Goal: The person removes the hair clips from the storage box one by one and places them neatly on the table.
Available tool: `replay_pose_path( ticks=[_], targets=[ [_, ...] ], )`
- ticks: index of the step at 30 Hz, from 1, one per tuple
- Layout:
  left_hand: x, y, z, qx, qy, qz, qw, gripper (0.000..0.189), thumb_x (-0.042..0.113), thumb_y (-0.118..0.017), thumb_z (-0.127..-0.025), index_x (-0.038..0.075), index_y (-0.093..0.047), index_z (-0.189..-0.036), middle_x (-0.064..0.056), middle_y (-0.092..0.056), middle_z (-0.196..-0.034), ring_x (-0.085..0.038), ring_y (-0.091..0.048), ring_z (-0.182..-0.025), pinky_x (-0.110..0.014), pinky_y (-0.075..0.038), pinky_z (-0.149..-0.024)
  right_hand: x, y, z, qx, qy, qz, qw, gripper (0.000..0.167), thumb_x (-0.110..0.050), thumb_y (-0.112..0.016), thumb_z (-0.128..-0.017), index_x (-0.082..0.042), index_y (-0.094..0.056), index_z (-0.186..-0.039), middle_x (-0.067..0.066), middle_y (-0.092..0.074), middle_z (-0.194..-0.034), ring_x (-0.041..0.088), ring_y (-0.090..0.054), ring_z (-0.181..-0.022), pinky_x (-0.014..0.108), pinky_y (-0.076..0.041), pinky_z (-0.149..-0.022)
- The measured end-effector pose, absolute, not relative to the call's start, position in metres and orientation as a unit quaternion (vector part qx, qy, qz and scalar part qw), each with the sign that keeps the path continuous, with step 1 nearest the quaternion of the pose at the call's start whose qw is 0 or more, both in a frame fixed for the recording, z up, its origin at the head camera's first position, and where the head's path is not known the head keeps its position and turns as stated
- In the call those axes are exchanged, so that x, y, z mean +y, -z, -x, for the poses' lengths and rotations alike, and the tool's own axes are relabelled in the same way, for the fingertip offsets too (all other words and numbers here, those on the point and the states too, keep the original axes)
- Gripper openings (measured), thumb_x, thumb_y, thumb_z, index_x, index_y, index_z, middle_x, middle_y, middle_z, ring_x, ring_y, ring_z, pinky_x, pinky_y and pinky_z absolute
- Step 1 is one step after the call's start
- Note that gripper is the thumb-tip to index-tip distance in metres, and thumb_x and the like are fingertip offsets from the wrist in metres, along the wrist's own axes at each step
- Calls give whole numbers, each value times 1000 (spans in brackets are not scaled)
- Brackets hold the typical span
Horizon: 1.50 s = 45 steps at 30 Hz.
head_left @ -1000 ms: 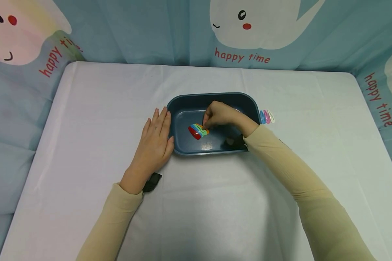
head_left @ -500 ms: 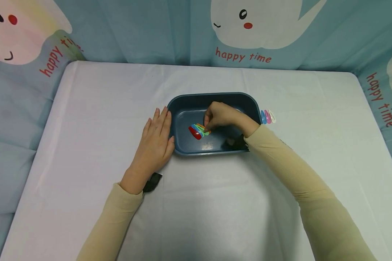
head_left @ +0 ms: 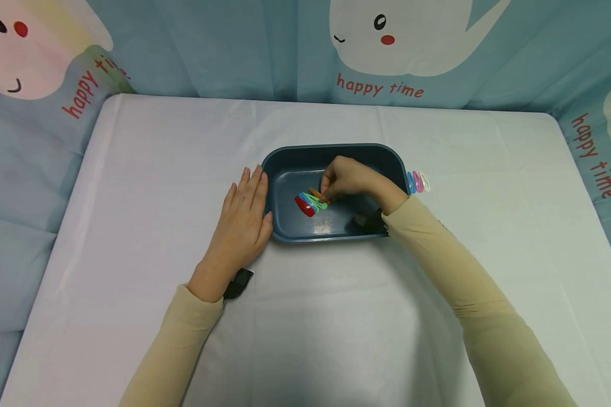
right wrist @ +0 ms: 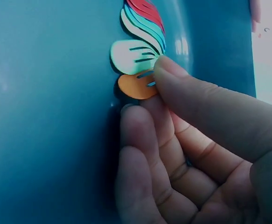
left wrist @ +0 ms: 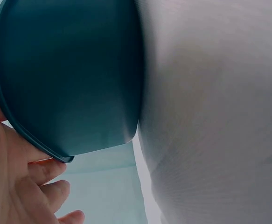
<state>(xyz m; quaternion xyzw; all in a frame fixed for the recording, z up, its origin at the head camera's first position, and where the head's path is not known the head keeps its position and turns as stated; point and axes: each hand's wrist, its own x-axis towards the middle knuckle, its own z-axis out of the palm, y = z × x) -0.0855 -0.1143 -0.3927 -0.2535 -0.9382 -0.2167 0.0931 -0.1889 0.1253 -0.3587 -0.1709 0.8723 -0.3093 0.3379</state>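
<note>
Inside the dark blue basin [head_left: 305,158], my right hand [head_left: 353,178] pinches an orange snap hair clip [right wrist: 133,87] between thumb and fingers. Against it lies a pale green hair clip [right wrist: 126,56], close to my thumb tip. Beyond that, more hair clips overlap in a row, light blue and green ones and a red hair clip [right wrist: 146,11] at the end. My left hand [head_left: 236,226] rests with straight fingers along the basin's left side; the left wrist view has its fingers at the rim. The orange clip's inner end is hidden by my thumb.
Just outside the basin's right end are a blue hair clip [head_left: 411,182], a pink hair clip [head_left: 418,181] and a white hair clip [head_left: 425,181]. A white cloth [head_left: 315,328] covers the table. A blue printed curtain [head_left: 224,51] hangs behind it.
The orange clip shows more beside my right fingertips and now stands at a different angle from the other clips. My right hand has shifted slightly right; the left stays put.
</note>
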Motion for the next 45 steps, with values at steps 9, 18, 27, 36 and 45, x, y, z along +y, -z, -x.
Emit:
replay_pose_path(
  ticks=[9, 18, 27, 36, 45],
  targets=[
    [-115, 393, 85, -937, 227, 257, 72, 62, 22, -37, -96, -9, -18, -146, -20, -14, -155, -32, -12, -143, -46, -7, -113, 133, 352, 194, 853, 367, 162, 333, 8, -5, -67, -85, 1, -65, -79, 8, -68, -79, 19, -62, -70, 29, -52, -68],
    [-115, 393, 86, -935, 227, 262, 80, 62, 21, -39, -96, -8, -20, -147, -19, -15, -155, -28, -10, -143, -47, -12, -112, 166, 330, 183, 840, 421, 157, 303, 9, -5, -67, -85, 1, -65, -79, 10, -69, -78, 29, -64, -78, 36, -52, -73],
    [-117, 392, 88, -936, 220, 262, 86, 61, 21, -40, -95, -8, -21, -146, -19, -16, -154, -29, -14, -143, -48, -14, -112, 211, 308, 162, 848, 456, 108, 247, 10, -6, -65, -87, 3, -66, -85, 6, -69, -82, 24, -62, -83, 28, -50, -76],
    [-118, 392, 87, -936, 224, 259, 84, 62, 22, -38, -95, -9, -21, -146, -20, -16, -154, -28, -13, -143, -49, -14, -112, 228, 312, 144, 836, 491, 90, 226, 16, -8, -66, -87, 7, -64, -86, 6, -70, -84, 23, -68, -87, 27, -51, -78],
    [-116, 390, 85, -938, 219, 256, 75, 62, 22, -39, -95, -8, -21, -146, -19, -16, -155, -27, -12, -143, -49, -14, -112, 240, 319, 132, 817, 526, 106, 210, 12, -3, -65, -87, 8, -63, -83, 5, -69, -81, 24, -67, -81, 28, -52, -76]
  ],
)
